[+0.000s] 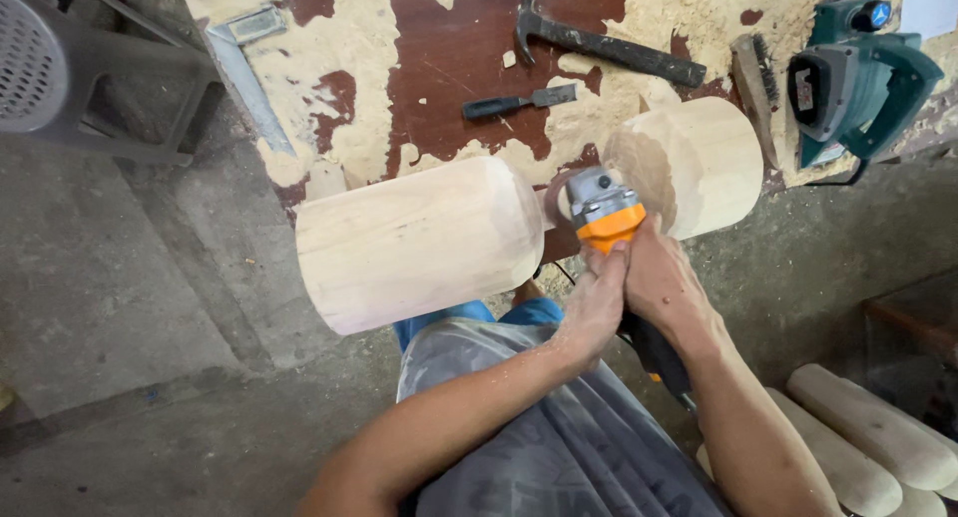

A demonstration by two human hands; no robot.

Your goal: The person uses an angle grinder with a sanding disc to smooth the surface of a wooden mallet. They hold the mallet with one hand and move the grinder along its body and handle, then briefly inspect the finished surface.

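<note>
An orange and grey angle grinder (604, 211) sits between two pale wooden cylinders. Both of my hands grip it: my left hand (596, 299) wraps its body from below left, and my right hand (664, 282) holds it from the right, over the dark handle. The grinder's head presses against the rounded end of the large wooden cylinder (419, 243), which lies on its side at left. A shorter wooden cylinder (699, 163) lies just right of the grinder's head. My lap, in dusty grey cloth, fills the bottom centre.
On the sawdust-covered red workbench (449, 68) lie a hammer (599, 43), a chisel (519, 102), a wire brush (758, 73) and a green electric planer (858, 78). Several rounded wooden pieces (868, 432) rest at lower right. A grey plastic stool (80, 68) stands upper left on the concrete floor.
</note>
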